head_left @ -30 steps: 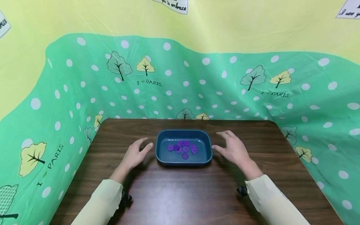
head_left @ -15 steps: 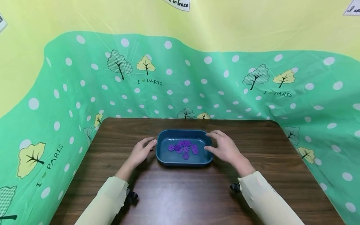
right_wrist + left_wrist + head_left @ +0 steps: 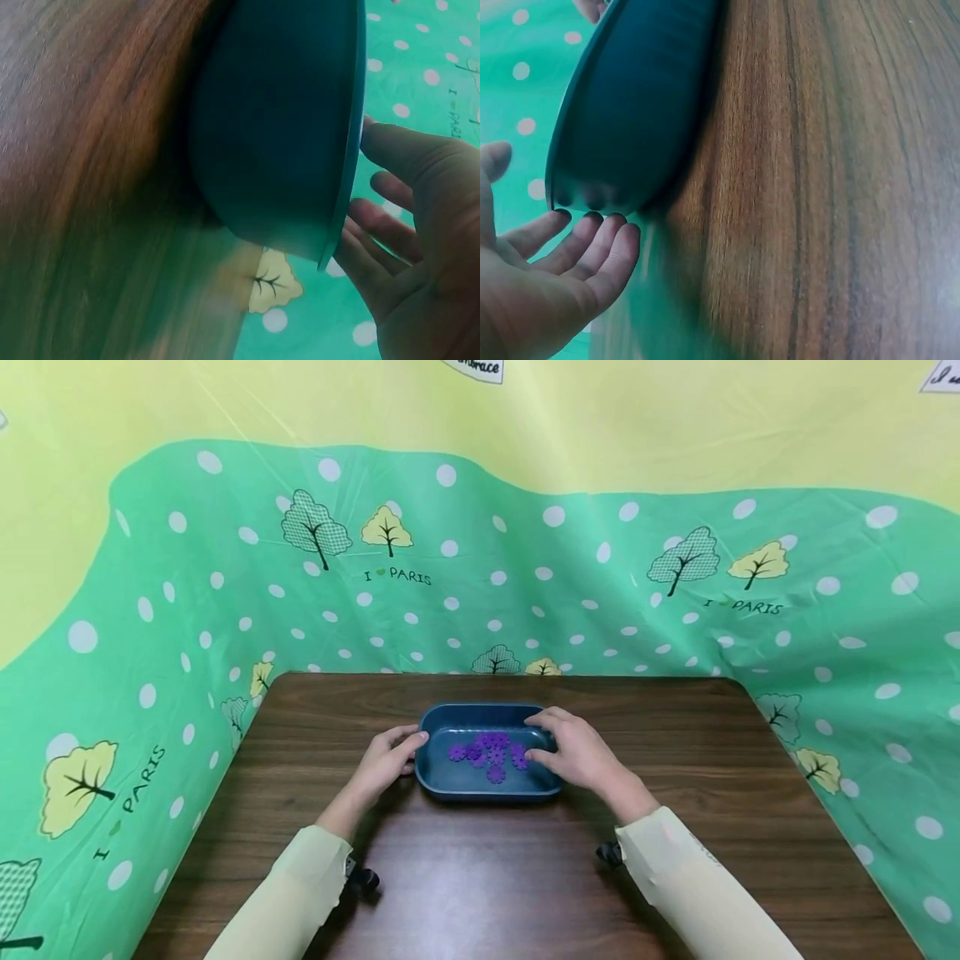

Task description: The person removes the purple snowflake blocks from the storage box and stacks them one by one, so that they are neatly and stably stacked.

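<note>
- Pale cream sleeves, two of them, come in from the near edge: left sleeve, right sleeve, both forearms angled inward over the desk.
- Two black wrist devices show, one just inside each cuff.
- The left hand is at the tray's left end, palm turned inward; its fingers lie nearly straight, tips against the outer end wall, with the thumb apart and wide.
- The right hand is spread wide at the opposite end, thumb and fingers reaching over the rim; whether every fingertip touches is unclear.
- One dark blue tray, rounded-rectangular with a thin lip and glossy floor, stands upright on the far half of the desk, between the hands, long side running left to right.
- Purple, toothed, flower-like pieces lie inside around the tray's middle; at least six, some overlapping, so the exact count cannot be told.
- One brown wood-grain desk carries it all.
- Green and yellow cloth hangs behind, with white spots and three "PARIS" captions.
</note>
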Action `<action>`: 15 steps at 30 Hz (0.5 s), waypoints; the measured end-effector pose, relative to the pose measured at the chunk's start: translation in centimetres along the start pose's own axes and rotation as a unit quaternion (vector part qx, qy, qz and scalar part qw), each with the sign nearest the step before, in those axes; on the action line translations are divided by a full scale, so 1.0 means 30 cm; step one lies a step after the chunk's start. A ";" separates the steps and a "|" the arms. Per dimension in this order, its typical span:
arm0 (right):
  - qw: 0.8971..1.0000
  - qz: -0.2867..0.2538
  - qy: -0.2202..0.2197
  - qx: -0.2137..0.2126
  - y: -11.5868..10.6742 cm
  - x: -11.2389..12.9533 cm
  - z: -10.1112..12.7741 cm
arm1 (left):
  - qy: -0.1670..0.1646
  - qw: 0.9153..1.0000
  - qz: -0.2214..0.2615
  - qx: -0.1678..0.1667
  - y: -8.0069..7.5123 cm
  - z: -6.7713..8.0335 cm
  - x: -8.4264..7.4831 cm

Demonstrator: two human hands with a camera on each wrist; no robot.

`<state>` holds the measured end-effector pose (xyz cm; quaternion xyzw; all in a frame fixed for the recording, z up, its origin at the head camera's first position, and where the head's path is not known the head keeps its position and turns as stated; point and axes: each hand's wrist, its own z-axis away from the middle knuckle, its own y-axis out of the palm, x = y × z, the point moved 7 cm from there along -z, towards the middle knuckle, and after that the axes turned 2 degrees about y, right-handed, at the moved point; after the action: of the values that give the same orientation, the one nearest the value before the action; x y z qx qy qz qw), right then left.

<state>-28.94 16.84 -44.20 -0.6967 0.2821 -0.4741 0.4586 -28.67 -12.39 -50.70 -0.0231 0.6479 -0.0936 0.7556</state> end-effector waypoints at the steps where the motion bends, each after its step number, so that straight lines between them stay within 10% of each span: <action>1: 1.000 0.003 0.001 0.006 0.007 0.003 -0.002 | 0.000 1.000 0.002 0.000 0.002 -0.002 0.001; 15: 0.995 0.050 0.004 0.087 0.101 0.042 -0.026 | -0.020 0.998 0.062 0.009 0.019 -0.009 0.023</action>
<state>-29.04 14.23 -46.34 -0.6371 0.2760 -0.4766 0.5393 -28.79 -11.93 -51.50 0.0219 0.6320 -0.0521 0.7729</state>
